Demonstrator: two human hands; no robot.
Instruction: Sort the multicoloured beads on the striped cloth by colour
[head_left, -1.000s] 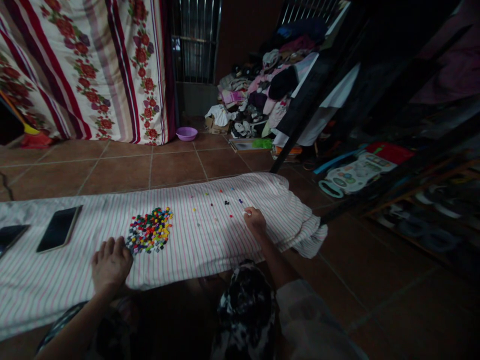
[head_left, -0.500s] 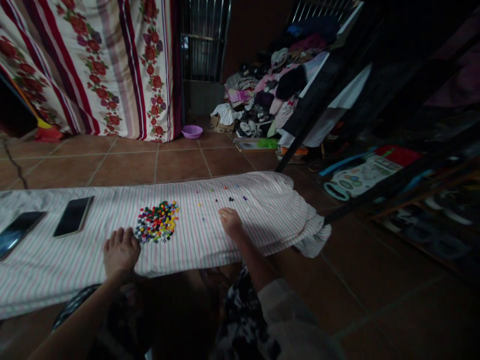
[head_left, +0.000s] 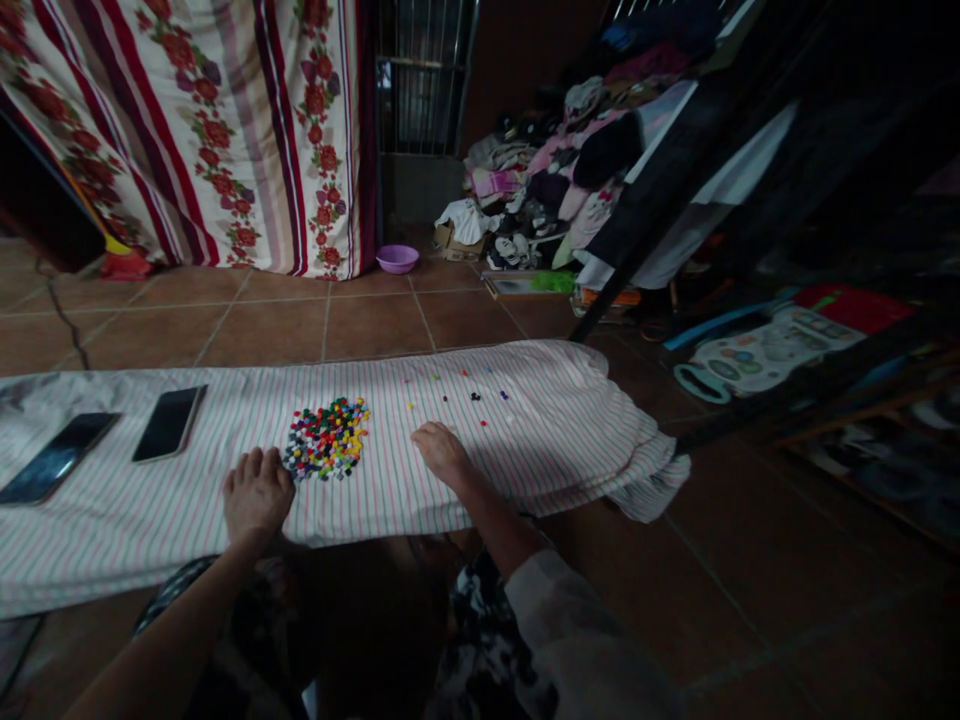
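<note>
Small multicoloured pieces lie heaped (head_left: 330, 438) left of centre on a long surface (head_left: 390, 505) covered in striped cloth. The left hand (head_left: 259, 492) rests palm down at the heap's near left edge — fingers released, loosely spread. The right hand (head_left: 444, 455) is right of the heap, fingers curled together — whether they grip a piece, I cannot tell. A few loose pieces (head_left: 475, 397) lie scattered beyond it, far right. Two phones (head_left: 170, 424) lie at left.
</note>
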